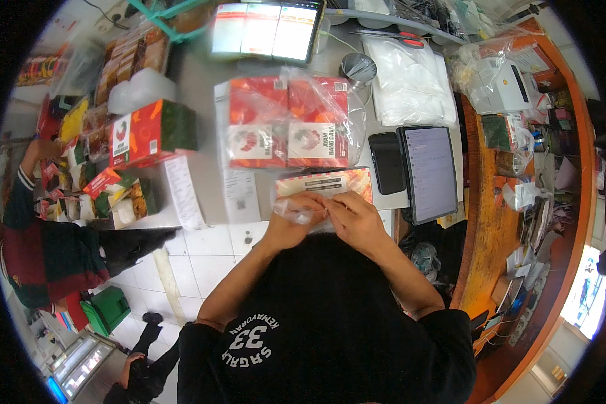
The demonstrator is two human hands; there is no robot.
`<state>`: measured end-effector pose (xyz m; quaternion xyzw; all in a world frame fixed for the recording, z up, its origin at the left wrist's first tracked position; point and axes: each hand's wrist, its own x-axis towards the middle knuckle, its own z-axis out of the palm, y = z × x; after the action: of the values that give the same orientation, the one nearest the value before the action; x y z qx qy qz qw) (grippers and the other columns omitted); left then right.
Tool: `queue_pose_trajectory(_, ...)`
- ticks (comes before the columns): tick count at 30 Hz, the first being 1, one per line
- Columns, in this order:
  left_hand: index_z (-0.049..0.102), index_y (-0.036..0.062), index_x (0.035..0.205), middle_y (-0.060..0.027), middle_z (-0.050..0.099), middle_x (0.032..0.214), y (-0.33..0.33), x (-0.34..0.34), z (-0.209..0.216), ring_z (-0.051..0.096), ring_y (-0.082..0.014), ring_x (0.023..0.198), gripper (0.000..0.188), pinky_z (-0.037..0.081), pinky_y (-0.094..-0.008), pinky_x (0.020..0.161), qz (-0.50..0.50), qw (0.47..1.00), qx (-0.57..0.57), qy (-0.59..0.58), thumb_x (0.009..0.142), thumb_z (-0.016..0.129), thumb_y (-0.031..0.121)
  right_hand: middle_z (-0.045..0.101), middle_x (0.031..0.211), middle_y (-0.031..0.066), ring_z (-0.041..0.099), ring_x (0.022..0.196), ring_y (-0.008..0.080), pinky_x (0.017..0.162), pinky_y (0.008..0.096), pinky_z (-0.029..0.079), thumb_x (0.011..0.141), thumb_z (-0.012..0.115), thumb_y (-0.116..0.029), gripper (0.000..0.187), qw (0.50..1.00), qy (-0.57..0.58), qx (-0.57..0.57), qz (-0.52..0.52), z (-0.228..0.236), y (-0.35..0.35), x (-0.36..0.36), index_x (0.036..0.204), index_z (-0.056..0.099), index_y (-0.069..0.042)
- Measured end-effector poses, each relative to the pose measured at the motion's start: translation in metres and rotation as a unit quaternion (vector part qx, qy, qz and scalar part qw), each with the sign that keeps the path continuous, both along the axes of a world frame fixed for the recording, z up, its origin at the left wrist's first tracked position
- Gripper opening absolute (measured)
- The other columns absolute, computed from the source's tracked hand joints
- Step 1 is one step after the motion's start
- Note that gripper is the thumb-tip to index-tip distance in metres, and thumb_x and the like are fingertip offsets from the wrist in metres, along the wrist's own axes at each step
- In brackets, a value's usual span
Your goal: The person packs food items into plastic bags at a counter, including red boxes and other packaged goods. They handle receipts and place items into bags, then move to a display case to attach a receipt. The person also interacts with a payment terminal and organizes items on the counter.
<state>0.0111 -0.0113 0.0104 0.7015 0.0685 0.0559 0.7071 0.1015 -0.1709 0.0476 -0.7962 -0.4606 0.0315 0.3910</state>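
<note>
My left hand (288, 227) and my right hand (361, 221) meet at the table's near edge, fingers closed and fingertips together. Crumpled clear plastic (301, 215), apparently a bag, is pinched between them. Just beyond my fingers lies a box with an orange-red pattern (349, 180), its near part covered by my hands. Past that, red-and-white food boxes (259, 101) stand side by side inside a clear plastic bag (357, 128). What exactly the fingertips grip is partly hidden.
Right of the boxes lie a dark phone (387, 161), a tablet (429, 175) and a stack of clear bags (411, 81). A lit screen (266, 30) stands at the back. Paper receipts (184, 188), a larger red box (138, 135) and opened food boxes (131, 205) occupy the left, near another person's arm (30, 158).
</note>
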Motion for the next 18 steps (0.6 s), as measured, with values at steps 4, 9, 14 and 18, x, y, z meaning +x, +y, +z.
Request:
queue_pose_trajectory(4,0.070,0.0021,0.089,-0.0113,0.067,0.091,-0.010,0.001,-0.001,0.065,-0.0189,0.081,0.011,0.052,-0.0299,0.069,0.044,0.995,0.091,-0.018,0.078,0.072,0.002,0.062,0.088,0.0121,0.063,0.077,0.0297,0.069,0.0358,0.053,0.083,0.064,-0.002,0.012,0.984,0.173,0.033,-0.005,0.007,-0.007,0.000,0.095,0.064,-0.002)
queue_pose_trajectory(9,0.068,0.0034,0.090,-0.0097,0.065,0.086,-0.019,0.005,0.004,0.065,-0.0204,0.076,0.017,0.051,-0.0300,0.066,0.076,0.987,0.139,-0.024,0.074,0.071,-0.002,0.058,0.084,0.0153,0.060,0.074,0.0347,0.066,0.0405,0.050,0.086,0.062,-0.002,0.005,0.988,0.138,0.021,-0.067,-0.003,-0.010,0.000,0.089,0.058,-0.001)
queue_pose_trajectory(14,0.066,0.0070,0.093,-0.0082,0.059,0.081,-0.015,0.015,0.004,0.060,-0.0275,0.074,0.024,0.050,-0.0356,0.065,0.019,0.963,0.254,-0.090,0.070,0.070,0.004,0.057,0.082,0.0163,0.059,0.073,0.0372,0.064,0.0433,0.049,0.086,0.060,-0.002,0.006,0.985,0.138,-0.038,-0.093,-0.018,-0.014,0.000,0.088,0.054,-0.001)
queue_pose_trajectory(18,0.067,0.0079,0.089,-0.0098,0.061,0.082,-0.011,0.012,-0.005,0.062,-0.0279,0.073,0.020,0.051,-0.0359,0.065,-0.008,0.944,0.319,-0.088,0.070,0.074,0.005,0.057,0.082,0.0164,0.060,0.073,0.0374,0.063,0.0453,0.050,0.083,0.060,-0.002,0.008,0.983,-0.007,-0.063,-0.173,-0.031,-0.012,-0.001,0.088,0.053,-0.002)
